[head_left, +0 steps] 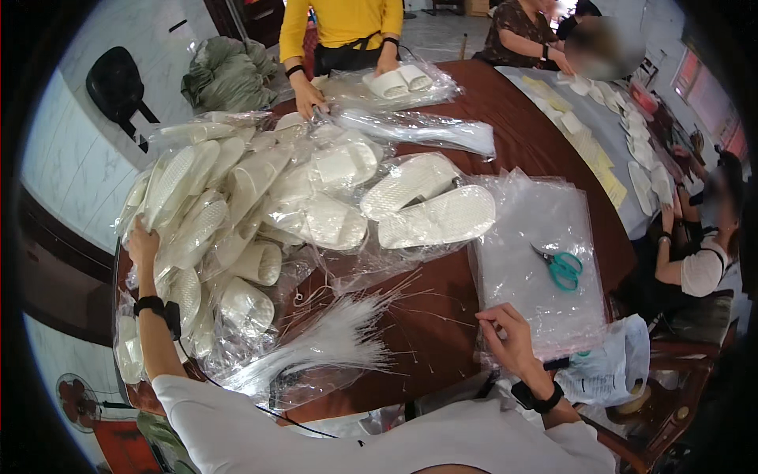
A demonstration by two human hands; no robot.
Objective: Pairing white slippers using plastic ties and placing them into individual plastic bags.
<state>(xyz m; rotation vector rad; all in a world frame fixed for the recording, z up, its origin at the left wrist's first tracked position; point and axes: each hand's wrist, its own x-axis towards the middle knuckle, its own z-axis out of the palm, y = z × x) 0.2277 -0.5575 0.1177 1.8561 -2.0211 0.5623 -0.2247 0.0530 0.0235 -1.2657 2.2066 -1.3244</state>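
A big heap of off-white slippers point(225, 186) in clear plastic bags covers the left half of the table. My left hand point(143, 243) is at the heap's left edge, its fingers closed on a bagged slipper there. My right hand point(509, 338) hovers at the lower corner of a stack of flat clear bags point(529, 229), thumb and fingers curled together; a thin strand ends near the fingertips, and whether they hold it is unclear. Between my hands lies a fanned bundle of thin white plastic strands point(332, 340). A bagged pair of slippers point(434, 209) rests beyond it.
Teal-handled scissors point(564, 270) lie on the flat bags. Across the brown-covered table point(545, 146), a person in yellow point(343, 31) handles bagged slippers. Another bagged strand bundle point(426, 130) lies there. More people work at a grey table on the right. A plastic bag point(612, 363) hangs near my right arm.
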